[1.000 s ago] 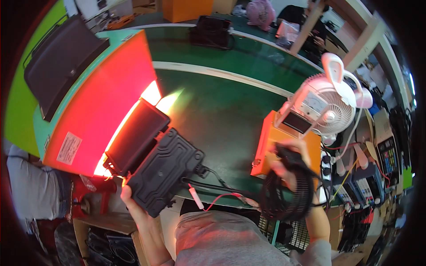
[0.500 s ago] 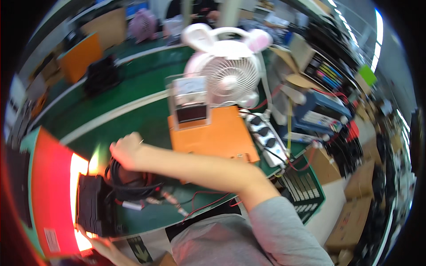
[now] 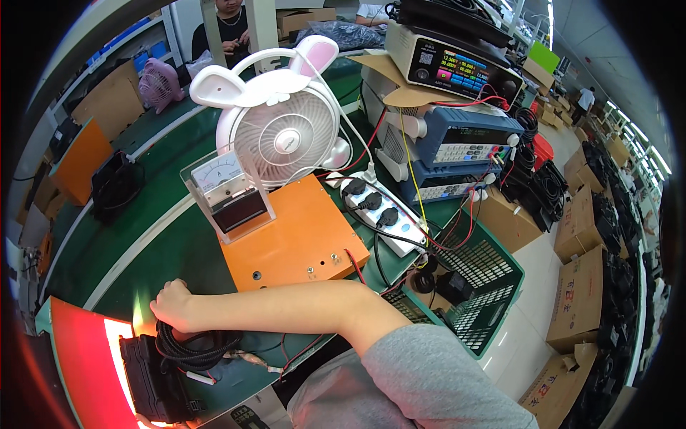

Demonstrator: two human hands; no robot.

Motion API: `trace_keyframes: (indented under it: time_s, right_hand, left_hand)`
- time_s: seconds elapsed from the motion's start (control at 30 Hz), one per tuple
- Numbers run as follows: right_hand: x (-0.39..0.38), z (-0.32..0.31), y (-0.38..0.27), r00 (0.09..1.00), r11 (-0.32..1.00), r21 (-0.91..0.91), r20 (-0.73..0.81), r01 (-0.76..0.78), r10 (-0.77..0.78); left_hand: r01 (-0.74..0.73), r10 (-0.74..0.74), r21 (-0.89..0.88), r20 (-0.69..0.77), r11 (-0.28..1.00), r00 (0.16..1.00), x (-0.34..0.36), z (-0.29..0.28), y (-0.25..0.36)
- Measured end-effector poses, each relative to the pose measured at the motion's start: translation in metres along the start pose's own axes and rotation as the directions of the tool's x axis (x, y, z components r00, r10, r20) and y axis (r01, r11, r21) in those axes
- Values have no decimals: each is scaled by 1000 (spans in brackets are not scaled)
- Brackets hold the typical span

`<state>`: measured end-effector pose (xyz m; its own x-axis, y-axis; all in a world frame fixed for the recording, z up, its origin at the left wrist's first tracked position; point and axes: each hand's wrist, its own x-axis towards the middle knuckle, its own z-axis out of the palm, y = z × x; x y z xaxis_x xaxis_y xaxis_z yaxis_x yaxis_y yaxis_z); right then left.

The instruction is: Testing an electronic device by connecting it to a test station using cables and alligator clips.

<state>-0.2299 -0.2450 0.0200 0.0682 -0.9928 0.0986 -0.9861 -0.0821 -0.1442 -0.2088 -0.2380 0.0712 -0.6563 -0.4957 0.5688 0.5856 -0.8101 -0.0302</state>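
Green table (image 3: 179, 257) is spreading out in front of us, and we are seeing a long, busy room behind it. Far across the table, a person (image 3: 203, 44) is sitting near a pink fan (image 3: 158, 86).

Close to us on the left, a red panel (image 3: 89, 357) is glowing, and bright light is shining along its edge. Our black box (image 3: 153, 379) is sitting right by that light, at the low left corner of what we are seeing. A coil of black cable (image 3: 196, 352) is lying against the box on its right side. Our right hand (image 3: 173, 304) is reaching across from the right, and its fingers are curling tight on the top of the coil. Our left hand (image 3: 151, 423) is peeking in by the bottom end of the box, but most of it is hiding, so we are not able to tell how it is gripping. A little white stick (image 3: 201, 377) is lying just beside the coil.

Past our arm, an orange box (image 3: 300, 236) is holding up a clear stand (image 3: 259, 194) with a meter (image 3: 218, 171) in it. A white fan with bunny ears (image 3: 282, 136) is standing behind that. To the right, black plugs are filling a white power strip (image 3: 400, 232), and a green basket (image 3: 504, 309) is sitting lower down.
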Motion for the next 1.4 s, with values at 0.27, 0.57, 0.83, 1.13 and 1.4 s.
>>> trace_keyframes:
  time_s: [0.27,0.57,0.83,1.13,1.4]
  right_hand:
    - [0,1,2,1000,999,41,-1,3,-3]
    - [-8,-4,3,997,994,73,-31,79,-77]
    - [-20,-41,28,991,998,59,-134,15,-7]
    - [-16,-82,87,992,992,-123,-123,-12,-3]
    - [-166,-141,38,707,974,-135,-670,181,-225]
  left_hand:
    - [-48,51,104,-26,993,998,-65,-1,61]
    - [-114,129,234,-49,966,990,-251,19,218]
    - [-167,743,851,-319,498,588,-264,55,135]
    - [105,857,906,-421,409,296,-260,81,65]
    - [777,712,21,416,-629,565,-265,104,39]
